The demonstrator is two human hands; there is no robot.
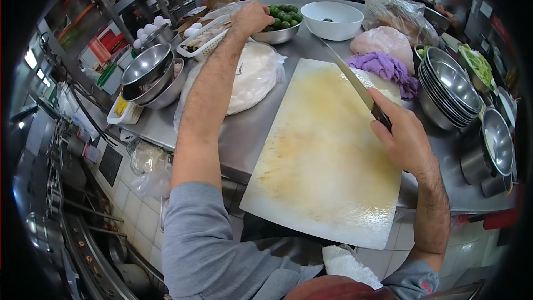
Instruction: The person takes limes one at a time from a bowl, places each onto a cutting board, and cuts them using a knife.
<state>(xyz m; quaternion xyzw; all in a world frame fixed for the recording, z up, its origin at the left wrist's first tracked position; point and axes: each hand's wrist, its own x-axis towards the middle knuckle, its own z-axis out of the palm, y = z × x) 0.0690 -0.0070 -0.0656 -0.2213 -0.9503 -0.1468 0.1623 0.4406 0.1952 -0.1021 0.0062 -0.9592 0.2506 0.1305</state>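
My left hand reaches to the left rim of a steel bowl heaped with small green limes. Its fingertips are at the fruit, but I cannot make out whether they grip one. In my right hand is the black handle of a long kitchen knife, its blade slanting up and left over the cutting board. That board is large, white and stained yellow. Behind it stands a white bowl with a small green piece inside.
Left of the board lies a round white stack in plastic. Steel bowls and a white basket stand farther left. At the right are a purple cloth, a plastic bag, stacked steel bowls and a steel pot.
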